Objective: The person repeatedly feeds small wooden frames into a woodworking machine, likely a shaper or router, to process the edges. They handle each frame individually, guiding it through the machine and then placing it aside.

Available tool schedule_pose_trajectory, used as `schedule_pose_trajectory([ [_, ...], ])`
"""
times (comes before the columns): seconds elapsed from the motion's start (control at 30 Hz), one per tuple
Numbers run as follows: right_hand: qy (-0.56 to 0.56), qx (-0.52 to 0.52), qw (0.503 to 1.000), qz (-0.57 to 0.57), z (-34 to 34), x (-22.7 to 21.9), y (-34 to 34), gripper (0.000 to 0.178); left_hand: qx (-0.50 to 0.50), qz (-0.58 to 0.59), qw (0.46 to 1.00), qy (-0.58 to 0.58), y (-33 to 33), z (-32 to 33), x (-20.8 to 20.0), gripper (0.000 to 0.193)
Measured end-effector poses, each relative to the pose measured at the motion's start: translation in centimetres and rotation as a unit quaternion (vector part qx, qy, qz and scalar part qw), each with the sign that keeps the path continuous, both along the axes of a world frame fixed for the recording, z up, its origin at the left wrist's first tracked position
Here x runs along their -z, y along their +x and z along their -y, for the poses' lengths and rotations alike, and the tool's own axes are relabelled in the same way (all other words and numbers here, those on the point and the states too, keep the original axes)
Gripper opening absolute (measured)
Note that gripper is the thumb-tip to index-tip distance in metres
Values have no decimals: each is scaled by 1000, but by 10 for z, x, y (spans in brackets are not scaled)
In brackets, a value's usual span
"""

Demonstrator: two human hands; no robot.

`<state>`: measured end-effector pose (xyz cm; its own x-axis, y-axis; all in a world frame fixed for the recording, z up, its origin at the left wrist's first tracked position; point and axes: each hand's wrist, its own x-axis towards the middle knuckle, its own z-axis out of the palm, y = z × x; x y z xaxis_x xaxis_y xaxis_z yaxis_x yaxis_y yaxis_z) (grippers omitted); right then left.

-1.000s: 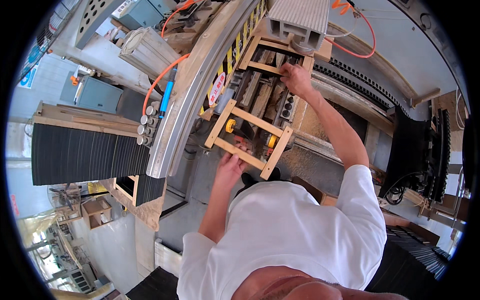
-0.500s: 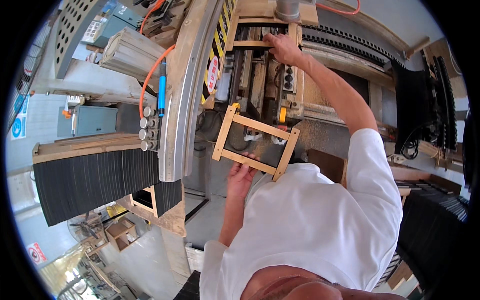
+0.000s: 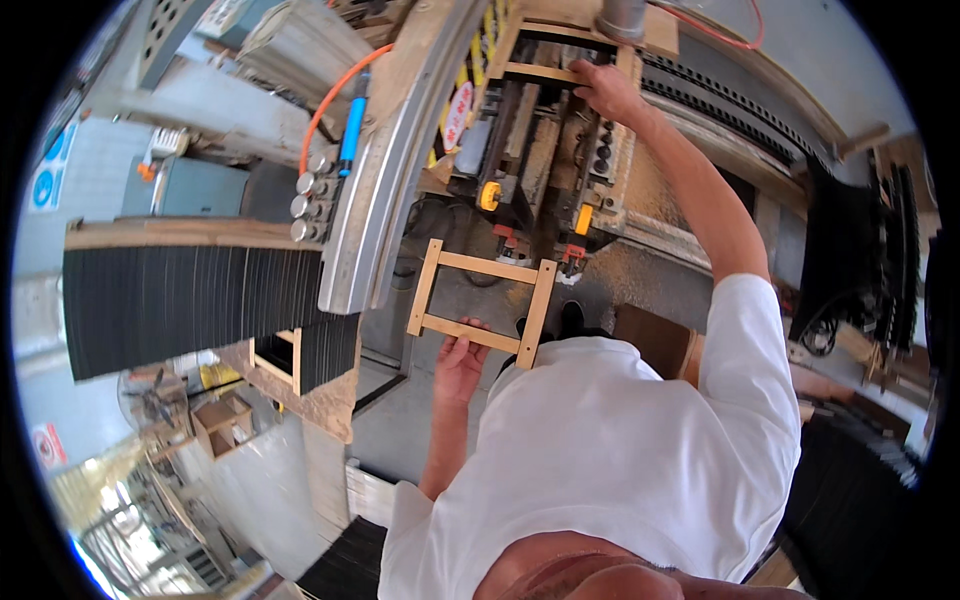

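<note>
My left hand [image 3: 459, 368] grips the near bar of a small pale wooden frame [image 3: 541, 308], fingers and thumb wrapped around it. This frame hangs in front of my body, its two longer side pieces extending past the crossbars and small dark holes near their ends. Farther off, my right hand [image 3: 611, 93] is closed at the right end of a wooden bar on a second wooden frame [image 3: 540, 73]. That frame lies on the machine [image 3: 530, 140], above its rails. Part of the second frame is hidden by my fingers and a grey round post [image 3: 622, 18].
Long black slats [image 3: 190, 300] stand in a row at left, with another wooden frame [image 3: 296, 362] beside them. A metal beam [image 3: 375, 200] runs along the machine's left side. Yellow-tipped clamps [image 3: 490, 196] stick out toward me. Sawdust covers the bed at right.
My left hand has moved the near wooden frame slightly left and down, away from the machine, turning it a little. My right hand stays at the far frame while the whole view shifts.
</note>
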<state>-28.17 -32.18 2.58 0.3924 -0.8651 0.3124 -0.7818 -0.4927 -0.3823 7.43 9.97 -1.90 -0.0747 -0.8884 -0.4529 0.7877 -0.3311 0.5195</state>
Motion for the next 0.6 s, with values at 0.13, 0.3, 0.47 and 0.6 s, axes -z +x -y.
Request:
schedule_pose_trajectory([
  [0.13,-18,-37,998,40,4,1,1,43,-63,15,998,15,0,-5,9,31],
  [0.3,-21,-28,999,24,6,0,-2,43,-93,50,994,20,-3,-2,7,30],
  [0.47,-4,-41,998,43,-1,-10,3,41,-114,84,989,40,3,-4,22,32],
  [0.6,21,-45,998,50,3,-6,1,43,-145,128,980,49,13,-8,23,32],
])
